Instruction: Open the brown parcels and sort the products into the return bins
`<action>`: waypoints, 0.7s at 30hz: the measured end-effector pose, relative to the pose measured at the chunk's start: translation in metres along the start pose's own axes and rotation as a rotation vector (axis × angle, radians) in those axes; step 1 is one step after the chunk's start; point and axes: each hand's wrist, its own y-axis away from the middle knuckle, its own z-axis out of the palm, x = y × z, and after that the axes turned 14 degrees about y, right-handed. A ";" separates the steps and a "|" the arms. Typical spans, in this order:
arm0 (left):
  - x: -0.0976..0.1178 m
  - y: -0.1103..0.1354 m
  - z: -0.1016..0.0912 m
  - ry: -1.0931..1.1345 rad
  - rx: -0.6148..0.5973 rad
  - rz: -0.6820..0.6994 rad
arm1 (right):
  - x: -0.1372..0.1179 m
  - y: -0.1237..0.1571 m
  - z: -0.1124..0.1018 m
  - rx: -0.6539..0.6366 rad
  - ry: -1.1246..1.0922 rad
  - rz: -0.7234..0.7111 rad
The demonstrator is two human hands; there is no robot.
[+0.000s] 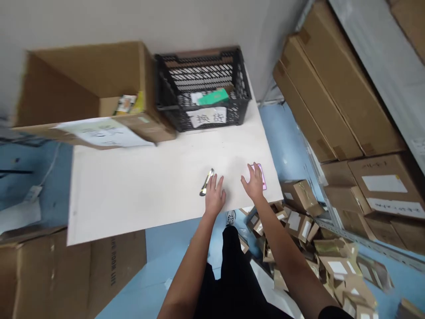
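Observation:
My left hand (215, 196) hovers over or rests at the front of the white table (133, 190), fingers apart and holding nothing. Just to its left lies a box cutter (206, 182) with a black and yellow body. My right hand (254, 181) has its fingers spread at the table's right end. Partly beneath it is a flat phone-like thing with a pink-purple edge (264, 181); the hand covers much of it. Whether the right hand touches it, I cannot tell.
An open cardboard box (159, 128) with small packets stands back left. Beside it is a black plastic crate (172, 116) holding a green box (214, 96). Stacked cartons (325, 88) line the right. Many opened boxes (338, 270) litter the floor; a large carton (113, 266) stands front left.

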 end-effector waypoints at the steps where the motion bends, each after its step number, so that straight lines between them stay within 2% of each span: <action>1: -0.001 0.008 -0.019 -0.009 0.038 -0.010 | -0.028 0.006 -0.006 0.011 -0.026 -0.046; 5: -0.015 0.056 -0.108 -0.076 0.200 -0.084 | -0.152 0.035 -0.019 0.039 -0.135 -0.276; 9: -0.053 0.132 -0.213 -0.130 0.369 -0.207 | -0.286 0.075 -0.017 0.027 -0.211 -0.531; 12: -0.095 0.211 -0.296 -0.169 0.472 -0.296 | -0.389 0.117 -0.006 -0.007 -0.255 -0.696; 16: -0.151 0.335 -0.401 -0.225 0.665 -0.468 | -0.528 0.190 0.016 -0.074 -0.310 -0.914; 19: -0.182 0.427 -0.460 -0.237 0.796 -0.600 | -0.624 0.245 0.028 -0.166 -0.302 -1.081; 21: -0.199 0.481 -0.486 -0.229 0.864 -0.690 | -0.680 0.277 0.034 -0.228 -0.280 -1.180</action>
